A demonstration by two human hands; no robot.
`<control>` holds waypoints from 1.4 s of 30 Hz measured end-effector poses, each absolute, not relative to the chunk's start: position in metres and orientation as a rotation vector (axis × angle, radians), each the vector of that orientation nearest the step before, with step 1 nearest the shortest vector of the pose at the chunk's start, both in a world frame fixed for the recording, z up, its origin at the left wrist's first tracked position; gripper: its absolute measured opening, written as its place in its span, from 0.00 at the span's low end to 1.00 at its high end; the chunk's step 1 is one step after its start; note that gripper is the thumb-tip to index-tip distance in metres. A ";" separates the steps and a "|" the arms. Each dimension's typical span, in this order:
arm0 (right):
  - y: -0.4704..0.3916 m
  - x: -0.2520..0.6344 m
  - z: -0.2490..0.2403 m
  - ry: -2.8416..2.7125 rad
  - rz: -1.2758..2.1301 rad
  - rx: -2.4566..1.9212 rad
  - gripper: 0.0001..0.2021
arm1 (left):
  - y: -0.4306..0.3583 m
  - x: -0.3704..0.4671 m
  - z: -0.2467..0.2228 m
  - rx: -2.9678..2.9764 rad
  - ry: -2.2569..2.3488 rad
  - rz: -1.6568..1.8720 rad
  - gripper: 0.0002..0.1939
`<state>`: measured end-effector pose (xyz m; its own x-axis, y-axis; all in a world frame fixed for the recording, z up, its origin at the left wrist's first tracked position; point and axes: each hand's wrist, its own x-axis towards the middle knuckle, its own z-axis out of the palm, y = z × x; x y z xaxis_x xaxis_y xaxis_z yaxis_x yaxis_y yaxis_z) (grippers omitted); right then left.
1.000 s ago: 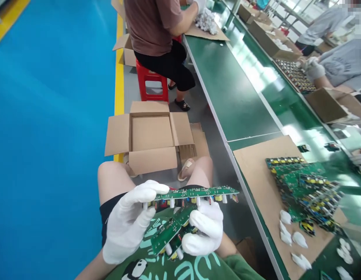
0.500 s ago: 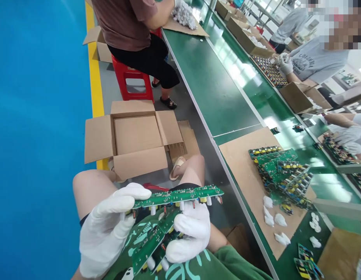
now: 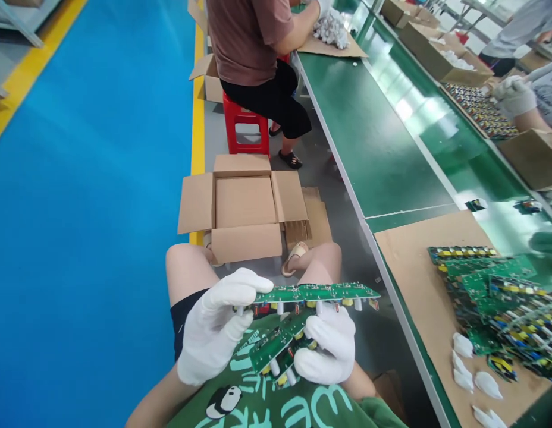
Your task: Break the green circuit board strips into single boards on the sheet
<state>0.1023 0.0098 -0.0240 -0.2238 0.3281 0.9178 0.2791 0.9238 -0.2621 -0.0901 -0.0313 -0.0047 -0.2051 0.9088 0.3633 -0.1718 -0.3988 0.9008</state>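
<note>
My left hand (image 3: 218,324), in a white glove, pinches the left end of a long green circuit board strip (image 3: 320,292). The strip lies nearly level above my lap, with white, yellow and red components hanging from its underside. Gloved in white too, my right hand (image 3: 328,348) is closed around more green boards (image 3: 273,345) that slant below the strip. Its fingers wrap the right end of these lower boards, close under the long strip. Part of the right hand is hidden behind the strip.
An open cardboard box (image 3: 245,202) sits on the floor ahead. To the right, a green workbench (image 3: 383,142) bears a cardboard sheet (image 3: 419,255) with piled circuit boards (image 3: 494,285) and white finger cots (image 3: 462,371). A person (image 3: 253,47) sits on a red stool (image 3: 244,128).
The view has swung left, so bench and box appear farther right. Both hands still hold the boards in nearly the same arrangement.
</note>
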 end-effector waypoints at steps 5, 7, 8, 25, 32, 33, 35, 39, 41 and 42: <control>0.012 0.100 -0.018 -1.849 0.104 -0.432 0.08 | -0.031 -0.089 -0.001 1.263 0.927 1.694 0.18; 0.013 0.102 -0.017 -1.894 0.109 -0.444 0.08 | -0.030 -0.088 0.001 1.275 0.932 1.700 0.18; 0.012 0.105 -0.016 -1.928 0.114 -0.449 0.08 | -0.030 -0.088 0.002 1.274 0.936 1.702 0.17; 0.025 0.089 -0.007 -2.103 0.017 -0.643 0.11 | -0.026 -0.070 0.002 0.573 0.867 1.596 0.10; 0.019 0.075 -0.011 -2.013 0.034 -0.892 0.32 | -0.024 -0.065 -0.004 0.391 0.801 1.545 0.11; 0.019 0.074 -0.011 -2.026 0.061 -0.887 0.34 | -0.024 -0.064 -0.004 0.381 0.794 1.558 0.11; 0.019 0.076 -0.012 -2.076 0.177 -0.851 0.35 | -0.025 -0.062 -0.004 0.367 0.799 1.590 0.10; 0.017 0.083 -0.014 -2.139 0.346 -0.760 0.32 | -0.027 -0.059 -0.002 0.343 0.810 1.626 0.09; 0.014 0.084 -0.016 -2.049 0.305 -0.797 0.30 | -0.028 -0.060 -0.003 0.348 0.785 1.631 0.09; 0.012 0.083 -0.017 -1.991 0.309 -0.844 0.30 | -0.029 -0.060 -0.004 0.358 0.765 1.630 0.09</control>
<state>0.0827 0.0122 -0.0166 -0.3409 0.6708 0.6587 0.4392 0.7331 -0.5193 -0.0600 -0.0287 -0.0043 -0.2137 0.9594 -0.1838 -0.7543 -0.0425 0.6551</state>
